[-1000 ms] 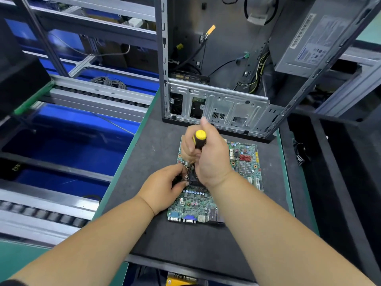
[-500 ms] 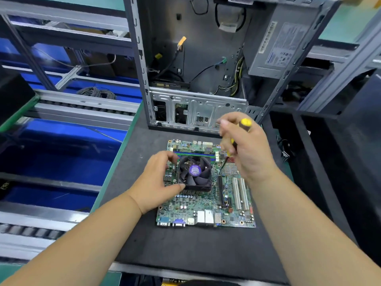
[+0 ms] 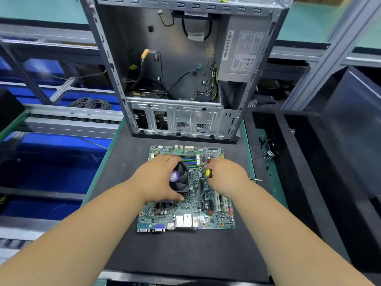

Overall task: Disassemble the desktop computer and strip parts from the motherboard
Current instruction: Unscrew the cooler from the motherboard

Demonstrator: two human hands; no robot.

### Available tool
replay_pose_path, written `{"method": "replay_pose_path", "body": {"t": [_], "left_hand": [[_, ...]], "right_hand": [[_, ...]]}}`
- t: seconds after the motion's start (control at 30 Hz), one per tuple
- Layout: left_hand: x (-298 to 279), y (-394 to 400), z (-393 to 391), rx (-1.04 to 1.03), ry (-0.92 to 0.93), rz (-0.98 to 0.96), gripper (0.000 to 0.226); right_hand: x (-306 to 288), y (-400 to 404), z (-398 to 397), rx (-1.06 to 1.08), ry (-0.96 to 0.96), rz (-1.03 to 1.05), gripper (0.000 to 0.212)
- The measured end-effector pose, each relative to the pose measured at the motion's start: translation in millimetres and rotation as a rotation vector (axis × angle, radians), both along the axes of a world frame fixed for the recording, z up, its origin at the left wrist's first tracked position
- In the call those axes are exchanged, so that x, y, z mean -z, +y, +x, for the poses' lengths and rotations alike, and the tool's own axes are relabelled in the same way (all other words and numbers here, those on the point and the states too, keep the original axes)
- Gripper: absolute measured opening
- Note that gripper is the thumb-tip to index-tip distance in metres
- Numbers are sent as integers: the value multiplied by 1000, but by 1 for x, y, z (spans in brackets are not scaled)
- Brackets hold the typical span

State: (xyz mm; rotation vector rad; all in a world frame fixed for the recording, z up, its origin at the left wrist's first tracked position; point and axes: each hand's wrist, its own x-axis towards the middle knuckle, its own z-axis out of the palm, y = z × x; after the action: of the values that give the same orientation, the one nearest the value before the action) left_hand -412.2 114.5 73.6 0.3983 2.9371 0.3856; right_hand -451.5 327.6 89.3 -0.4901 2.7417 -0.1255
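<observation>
Left hand (image 3: 159, 179) clamps the cooler fan (image 3: 180, 178) mid-motherboard (image 3: 185, 215); right hand (image 3: 226, 178) grips the screwdriver (image 3: 209, 173). Cooler removal; next, lift it clear.

On the black mat (image 3: 115, 234), the left hand (image 3: 158, 179) grips the cooler fan (image 3: 181, 178) on the motherboard (image 3: 185, 211); the right hand (image 3: 228, 176) holds a yellow-capped screwdriver (image 3: 209, 173) just right of it.

The motherboard (image 3: 185, 213) lies flat on the bench (image 3: 175, 250), in front of the open computer case (image 3: 181, 79) standing at the bench's far edge. A power supply (image 3: 241, 54) sits inside the case, upper right. The cooler fan (image 3: 181, 178) sits on the motherboard, left of centre.
</observation>
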Motion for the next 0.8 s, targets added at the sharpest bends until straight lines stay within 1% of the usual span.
{"method": "replay_pose_path", "body": {"t": [0.07, 0.1, 0.17, 0.23, 0.37, 0.53, 0.67, 0.73, 0.8], "left_hand": [[3, -1, 3, 0, 19, 20, 108], [4, -2, 4, -4, 27, 26, 108], [4, -2, 3, -19, 27, 43, 105], [-1, -2, -2, -31, -12, 54, 101], [-9, -5, -13, -46, -101, 94, 96], [-4, -3, -8, -43, -88, 86, 97], [5, -2, 3, -60, -29, 94, 105], [4, -2, 5, -55, 0, 82, 107], [3, 0, 8, -43, 40, 70, 107]], "right_hand": [[0, -1, 0, -11, 24, 26, 10], [0, 0, 0, -14, 27, 37, 9], [1, 2, 0, -24, 27, 30, 17], [2, 4, 0, -40, 11, 8, 25], [5, 10, -4, -42, -14, -56, 30], [8, 19, -7, -65, -61, -122, 45], [6, 42, -12, 168, -93, -383, 33], [4, 59, -20, 262, -66, -390, 25], [5, 78, -29, 348, -53, -315, 22]]}}
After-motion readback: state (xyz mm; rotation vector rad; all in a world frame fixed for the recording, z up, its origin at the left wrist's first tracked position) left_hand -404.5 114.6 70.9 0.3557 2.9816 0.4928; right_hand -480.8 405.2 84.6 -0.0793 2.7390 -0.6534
